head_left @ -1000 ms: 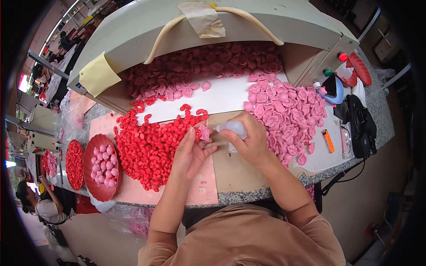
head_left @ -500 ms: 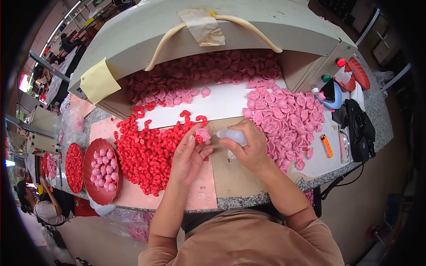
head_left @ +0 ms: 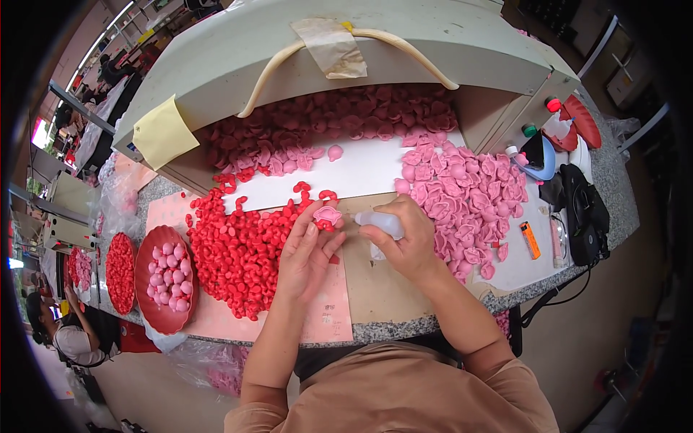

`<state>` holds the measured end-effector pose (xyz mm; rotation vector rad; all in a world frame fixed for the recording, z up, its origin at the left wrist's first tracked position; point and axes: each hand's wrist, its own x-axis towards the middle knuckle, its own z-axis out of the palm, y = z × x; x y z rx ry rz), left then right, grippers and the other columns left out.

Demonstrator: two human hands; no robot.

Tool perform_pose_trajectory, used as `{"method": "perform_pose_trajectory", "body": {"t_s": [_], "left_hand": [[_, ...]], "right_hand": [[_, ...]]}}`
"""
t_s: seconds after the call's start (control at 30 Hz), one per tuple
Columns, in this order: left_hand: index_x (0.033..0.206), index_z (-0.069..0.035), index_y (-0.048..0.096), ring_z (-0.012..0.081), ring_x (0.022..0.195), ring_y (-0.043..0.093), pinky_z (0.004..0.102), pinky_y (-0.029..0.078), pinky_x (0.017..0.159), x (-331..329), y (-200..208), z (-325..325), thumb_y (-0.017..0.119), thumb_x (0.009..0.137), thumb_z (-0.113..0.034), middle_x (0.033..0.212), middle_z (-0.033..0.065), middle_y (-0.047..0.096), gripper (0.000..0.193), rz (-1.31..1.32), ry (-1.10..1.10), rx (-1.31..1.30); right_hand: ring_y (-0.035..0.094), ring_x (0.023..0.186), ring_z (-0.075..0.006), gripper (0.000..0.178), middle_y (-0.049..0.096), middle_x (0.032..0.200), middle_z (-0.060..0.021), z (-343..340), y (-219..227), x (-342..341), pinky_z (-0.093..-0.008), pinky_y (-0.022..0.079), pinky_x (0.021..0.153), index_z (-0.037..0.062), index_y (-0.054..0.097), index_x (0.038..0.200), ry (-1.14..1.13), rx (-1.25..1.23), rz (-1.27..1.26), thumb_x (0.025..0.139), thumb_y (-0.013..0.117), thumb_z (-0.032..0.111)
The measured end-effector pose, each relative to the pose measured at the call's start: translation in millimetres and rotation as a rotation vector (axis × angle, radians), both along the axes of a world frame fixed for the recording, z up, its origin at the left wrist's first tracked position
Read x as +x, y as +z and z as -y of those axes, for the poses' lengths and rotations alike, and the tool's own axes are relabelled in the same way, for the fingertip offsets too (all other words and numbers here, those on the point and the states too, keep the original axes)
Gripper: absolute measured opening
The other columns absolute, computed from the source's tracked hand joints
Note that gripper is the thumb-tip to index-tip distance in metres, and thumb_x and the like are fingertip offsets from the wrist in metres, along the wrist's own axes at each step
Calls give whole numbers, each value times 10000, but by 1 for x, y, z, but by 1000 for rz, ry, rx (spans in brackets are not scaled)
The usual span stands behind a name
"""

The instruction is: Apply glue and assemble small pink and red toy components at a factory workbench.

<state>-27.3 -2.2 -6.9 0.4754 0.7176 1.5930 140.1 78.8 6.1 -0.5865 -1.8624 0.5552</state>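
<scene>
Between the fingertips of my left hand (head_left: 307,252) is a small pink petal-edged shell piece (head_left: 328,215), its hollow side showing, with a red piece against its lower edge. My right hand (head_left: 408,238) is closed round a translucent white squeeze bottle (head_left: 381,222), whose thin nozzle points left at the shell piece, a little apart from it. Left of my hands spreads a large heap of small curved red pieces (head_left: 234,263). A heap of pink shell pieces (head_left: 465,195) lies beyond my right hand.
A grey box-shaped housing (head_left: 404,54) arches over the back, with more pink pieces under it. At left stand a red scalloped dish (head_left: 167,321) of pink balls and a dish of red pieces (head_left: 120,270). An orange box (head_left: 530,240) and black bag (head_left: 583,216) lie right. A person (head_left: 76,339) sits at far left.
The shell piece in my left hand has turned, so its hollow side shows more. The bottle's nozzle has drawn slightly to the right, away from it.
</scene>
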Motion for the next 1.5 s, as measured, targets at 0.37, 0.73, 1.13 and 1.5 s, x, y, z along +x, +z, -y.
{"method": "perform_pose_trajectory", "body": {"t_s": [0.37,0.73,1.13,1.5], "left_hand": [[1342,-72,381,206,1123,518,357,435,971,0,2,0,446,966,-156,1367,114,420,391,-4,4,8],[1344,-84,382,200,1126,516,363,436,970,-1,3,1,458,963,-177,1364,103,425,400,-8,7,3],[1352,-100,379,194,1139,506,362,429,979,-2,2,2,460,963,-181,1351,89,437,406,-12,-9,2],[1357,-73,370,178,1183,471,342,385,1027,-1,1,1,474,956,-163,1346,79,438,424,-1,10,9]], "right_hand": [[552,640,-211,325,571,768,-103,0,-3,0,-297,437,570,30,544,924,10,-12,-10,749,759,200],[555,642,-199,317,576,775,-105,0,-4,0,-287,436,566,28,538,926,8,-25,-8,753,755,180],[562,643,-201,313,578,774,-100,0,-4,-1,-288,441,564,30,548,916,0,0,7,736,767,164],[557,634,-200,315,578,772,-100,0,-4,-2,-287,437,559,31,549,908,1,5,0,736,768,178]]}}
